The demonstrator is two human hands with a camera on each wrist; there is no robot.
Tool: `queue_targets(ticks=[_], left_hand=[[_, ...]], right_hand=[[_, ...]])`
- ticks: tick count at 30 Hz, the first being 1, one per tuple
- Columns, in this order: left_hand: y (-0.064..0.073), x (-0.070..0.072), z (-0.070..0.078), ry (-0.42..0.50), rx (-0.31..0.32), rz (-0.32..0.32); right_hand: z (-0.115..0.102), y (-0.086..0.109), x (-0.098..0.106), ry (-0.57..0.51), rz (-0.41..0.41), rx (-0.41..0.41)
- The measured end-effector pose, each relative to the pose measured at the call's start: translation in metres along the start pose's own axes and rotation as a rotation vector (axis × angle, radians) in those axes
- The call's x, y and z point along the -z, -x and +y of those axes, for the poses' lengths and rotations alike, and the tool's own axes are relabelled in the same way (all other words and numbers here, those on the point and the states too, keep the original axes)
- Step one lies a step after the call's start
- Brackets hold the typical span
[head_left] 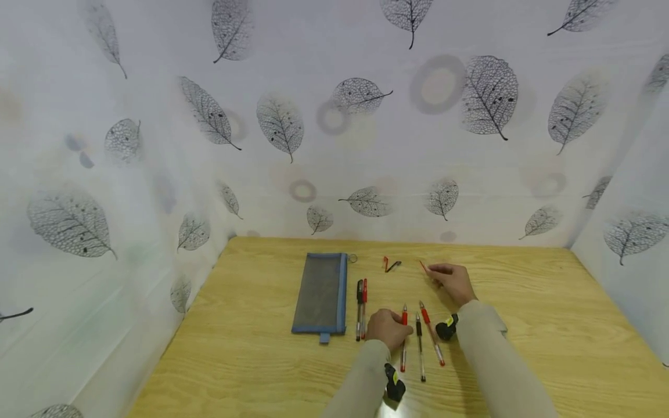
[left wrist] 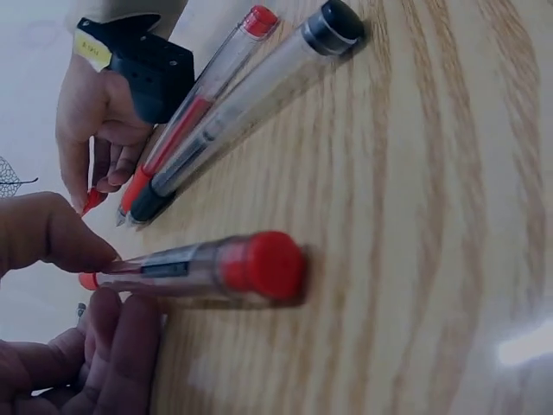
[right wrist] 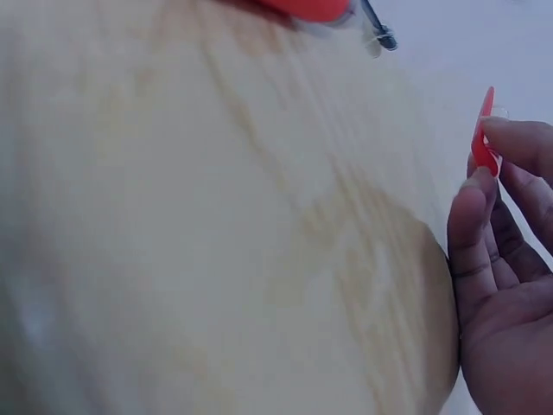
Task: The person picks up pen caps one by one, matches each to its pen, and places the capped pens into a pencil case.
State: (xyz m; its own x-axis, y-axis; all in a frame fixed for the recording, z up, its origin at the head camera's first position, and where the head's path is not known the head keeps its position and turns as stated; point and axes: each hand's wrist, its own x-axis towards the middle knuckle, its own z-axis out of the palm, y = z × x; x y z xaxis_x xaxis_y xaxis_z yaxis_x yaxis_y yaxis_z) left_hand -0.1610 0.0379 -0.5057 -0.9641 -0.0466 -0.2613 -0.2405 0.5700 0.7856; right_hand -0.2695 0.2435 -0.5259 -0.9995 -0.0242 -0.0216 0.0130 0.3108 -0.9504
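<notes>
My left hand pinches an uncapped red pen between thumb and fingers, low over the table, its red end towards me. Up and to the right, my right hand holds a red pen cap by thumb and fingertips. Between the hands lie an uncapped black pen and another uncapped red pen, tips pointing away. A loose red cap and a black cap rest farther back. Left of my left hand, a capped black pen lies alongside a capped red pen.
A grey mesh pouch with blue edging lies flat at the left, a small ring by its top corner. The wooden table meets leaf-patterned white sheeting at the back and sides.
</notes>
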Motion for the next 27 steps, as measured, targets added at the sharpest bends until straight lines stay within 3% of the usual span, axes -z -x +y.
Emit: queue_targets(ticks=[6,14,19,27], left_hand=[[-0.003,-0.002,-0.003,0.062,-0.003,-0.054],[-0.005,0.0,-0.011,0.194,-0.037,-0.077],[-0.003,0.005,-0.013,0.214,-0.052,-0.08],[-0.003,0.003,-0.021,0.327,-0.055,-0.142]], right_hand=[[0.0,0.007,0.003,-0.069,-0.005,-0.001],[0.004,0.017,0.006,-0.2,-0.049,-0.013],[0.006,0.025,0.006,-0.237,-0.041,-0.042],[0.006,0.043,0.006,-0.284,-0.027,-0.053]])
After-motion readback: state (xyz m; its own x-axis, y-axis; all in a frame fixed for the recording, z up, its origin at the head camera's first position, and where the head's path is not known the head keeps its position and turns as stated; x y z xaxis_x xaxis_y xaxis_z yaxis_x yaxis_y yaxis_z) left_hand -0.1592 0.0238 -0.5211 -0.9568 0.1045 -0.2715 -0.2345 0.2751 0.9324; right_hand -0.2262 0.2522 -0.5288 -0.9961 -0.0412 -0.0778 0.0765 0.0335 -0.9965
